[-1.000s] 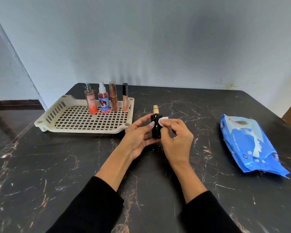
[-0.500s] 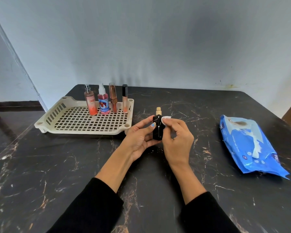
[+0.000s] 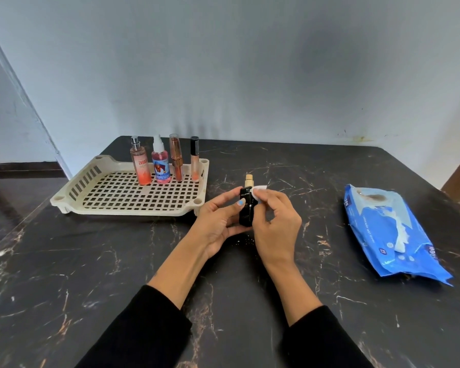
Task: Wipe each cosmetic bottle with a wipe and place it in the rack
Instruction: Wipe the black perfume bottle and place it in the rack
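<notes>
Holding a black bottle (image 3: 246,208) upright just right of the cream rack (image 3: 64,200), left hand (image 3: 218,221) fingers wrapping it. Pinching a small white wipe (image 3: 259,189) against the bottle's shoulder with right hand (image 3: 276,229) fingertips. Standing along the rack's far edge: peach spray bottle (image 3: 140,166), pink spray bottle (image 3: 160,166), rose-gold tube (image 3: 175,158), lip gloss (image 3: 194,160). Lying well right of the rack, a blue wipes pack (image 3: 391,235). Resting on a black marbled table (image 3: 91,274) against a pale blue wall (image 3: 250,62).

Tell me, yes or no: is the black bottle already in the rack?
No, the black bottle is held between both hands, outside the rack.
</notes>
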